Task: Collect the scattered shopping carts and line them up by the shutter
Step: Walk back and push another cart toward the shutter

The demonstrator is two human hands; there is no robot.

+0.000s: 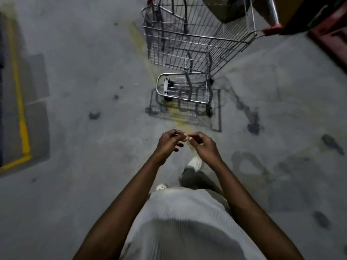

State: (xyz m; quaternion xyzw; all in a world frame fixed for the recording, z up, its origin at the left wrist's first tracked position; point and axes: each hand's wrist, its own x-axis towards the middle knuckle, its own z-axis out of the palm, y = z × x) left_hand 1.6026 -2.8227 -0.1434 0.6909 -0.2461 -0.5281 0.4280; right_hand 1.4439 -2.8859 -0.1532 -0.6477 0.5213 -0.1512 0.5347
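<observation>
Together, left hand (pixel 170 142) and right hand (pixel 204 145) curl, fingertips nearly touching

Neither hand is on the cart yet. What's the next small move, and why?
Probably step around the cart to its handle and grip it: the left hand and right hand meet short of the cart, holding nothing visible, and the handle is on the far side.

Pale ribbed shirt (pixel 187 222), short-sleeved, forearms (pixel 131 194) bare — dark trousers (pixel 195 178), white shoes (pixel 195 163).
</observation>
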